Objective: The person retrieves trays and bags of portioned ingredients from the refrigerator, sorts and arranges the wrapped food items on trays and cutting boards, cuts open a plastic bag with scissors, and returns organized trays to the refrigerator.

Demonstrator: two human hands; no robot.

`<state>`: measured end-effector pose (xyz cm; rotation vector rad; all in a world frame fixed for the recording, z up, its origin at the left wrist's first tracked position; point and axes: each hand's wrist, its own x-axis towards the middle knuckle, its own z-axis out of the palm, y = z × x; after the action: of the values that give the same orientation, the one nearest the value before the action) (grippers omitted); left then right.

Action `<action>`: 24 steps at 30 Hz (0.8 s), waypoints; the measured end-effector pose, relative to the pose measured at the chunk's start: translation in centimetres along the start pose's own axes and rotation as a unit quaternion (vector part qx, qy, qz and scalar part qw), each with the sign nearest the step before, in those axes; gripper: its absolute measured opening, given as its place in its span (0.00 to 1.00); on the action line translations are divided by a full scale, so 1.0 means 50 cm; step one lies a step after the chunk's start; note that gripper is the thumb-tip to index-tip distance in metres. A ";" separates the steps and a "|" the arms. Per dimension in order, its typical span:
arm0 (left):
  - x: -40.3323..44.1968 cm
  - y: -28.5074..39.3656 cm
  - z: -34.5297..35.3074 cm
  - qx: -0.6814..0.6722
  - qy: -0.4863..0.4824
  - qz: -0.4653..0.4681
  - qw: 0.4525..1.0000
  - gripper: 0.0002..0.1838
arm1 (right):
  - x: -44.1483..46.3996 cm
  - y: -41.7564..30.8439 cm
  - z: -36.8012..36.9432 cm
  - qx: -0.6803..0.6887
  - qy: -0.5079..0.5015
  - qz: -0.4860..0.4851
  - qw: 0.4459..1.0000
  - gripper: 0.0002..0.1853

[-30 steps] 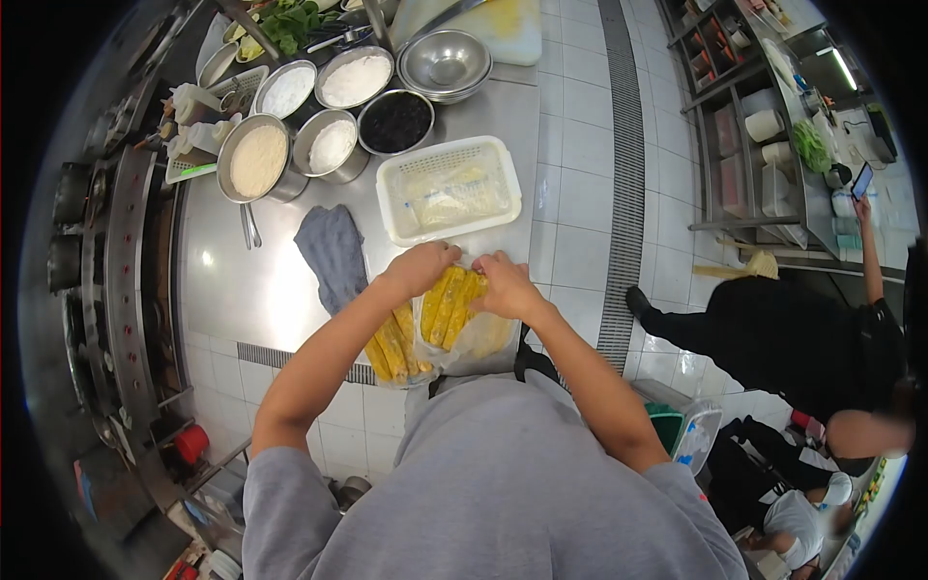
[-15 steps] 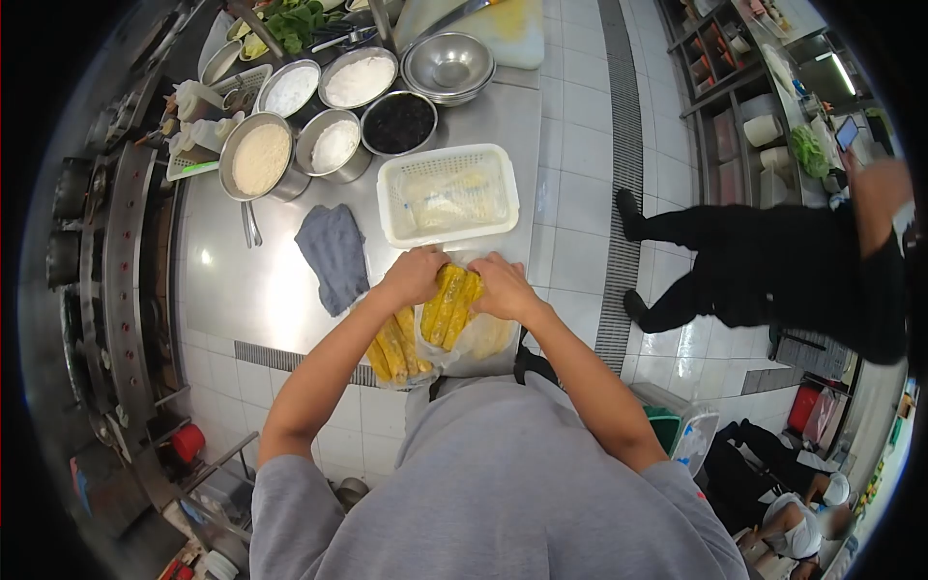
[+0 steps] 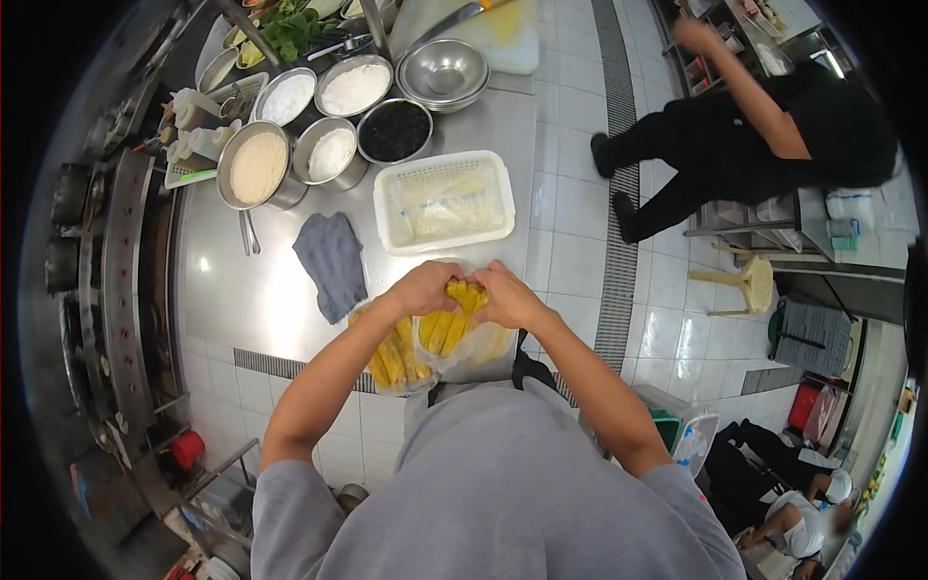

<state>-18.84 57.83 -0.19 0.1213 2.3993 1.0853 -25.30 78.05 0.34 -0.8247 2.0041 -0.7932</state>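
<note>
A clear plastic bag (image 3: 425,354) lies at the table's near edge with long yellow pieces (image 3: 444,331) inside; their exact kind I cannot make out. My left hand (image 3: 425,289) is closed at the bag's far left side, thumb against the yellow pieces. On the far right side, my right hand (image 3: 507,296) grips with fingers curled, thumb toward the left one. More long yellow pieces in plastic (image 3: 391,356) lie just left of the bag. Beyond my hands stands a white perforated basket (image 3: 384,215) holding a clear plastic bag with pale contents.
A grey cloth (image 3: 329,266) lies left of the basket. Metal bowls of white powder (image 3: 332,151), tan crumbs (image 3: 258,168) and something black (image 3: 395,130) stand farther back, near stacked steel bowls (image 3: 444,72). A knife (image 3: 449,23) rests on a cutting board. A person in black (image 3: 715,145) walks at right.
My hands have drawn slightly closer together over the yellow pieces, still on the bag. The person in black has moved toward the far end of the aisle, uncovering a cream stool.
</note>
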 end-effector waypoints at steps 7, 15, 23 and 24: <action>-0.025 0.055 -0.002 0.052 0.001 -0.015 0.999 0.27 | -0.022 -0.017 -0.014 0.022 0.001 -0.045 0.999 0.26; -0.117 0.181 -0.068 0.089 0.044 -0.024 0.995 0.22 | -0.121 -0.134 -0.045 0.034 0.083 -0.056 0.994 0.20; -0.038 0.297 -0.294 0.310 0.034 0.077 0.947 0.20 | -0.063 -0.214 -0.124 0.102 0.292 -0.100 0.946 0.20; -0.008 0.295 -0.318 0.336 0.004 0.071 0.939 0.21 | -0.029 -0.198 -0.114 0.159 0.322 -0.103 0.927 0.20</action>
<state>-27.84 56.91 19.53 0.5271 2.6992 0.2706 -26.84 74.70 11.22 -0.6322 2.2640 -1.6326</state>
